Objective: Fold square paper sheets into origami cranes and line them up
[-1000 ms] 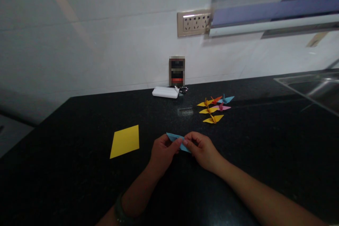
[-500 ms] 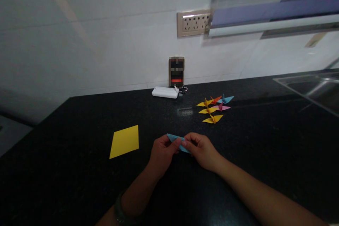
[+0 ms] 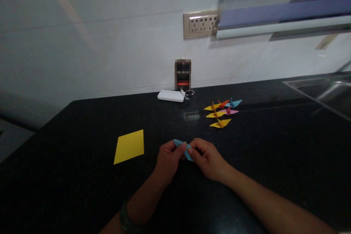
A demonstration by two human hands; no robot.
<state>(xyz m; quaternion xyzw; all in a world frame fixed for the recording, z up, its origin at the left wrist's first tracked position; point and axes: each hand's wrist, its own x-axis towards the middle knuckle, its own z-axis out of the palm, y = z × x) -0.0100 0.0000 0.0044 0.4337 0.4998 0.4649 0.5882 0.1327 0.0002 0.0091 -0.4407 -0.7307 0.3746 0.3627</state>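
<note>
A folded piece of light-blue origami paper (image 3: 178,142) is pinched between both my hands, just above the dark counter. My left hand (image 3: 170,157) grips its left part, thumb on top and fingers curled beneath. On the other side my right hand (image 3: 207,156) is closed on the right part, its thumb pressing near the paper's middle. The fingers hide much of the folds. Left of my hands lies a flat yellow paper sheet (image 3: 129,147). Beyond my right hand sit several folded paper cranes, among them a yellow crane (image 3: 220,123), a pink crane (image 3: 229,111) and a blue crane (image 3: 233,102).
Against the wall a white oblong device (image 3: 171,95) with a beaded strap lies in front of an upright dark phone-like object (image 3: 183,75), which is pixelated. A metal sink (image 3: 315,97) is set into the counter at the right. A socket panel (image 3: 200,25) is on the wall.
My right hand has shifted slightly downward, and its thumb has moved on the blue paper. The paper's right part has tilted down and looks more opened out. My left hand has barely moved.
</note>
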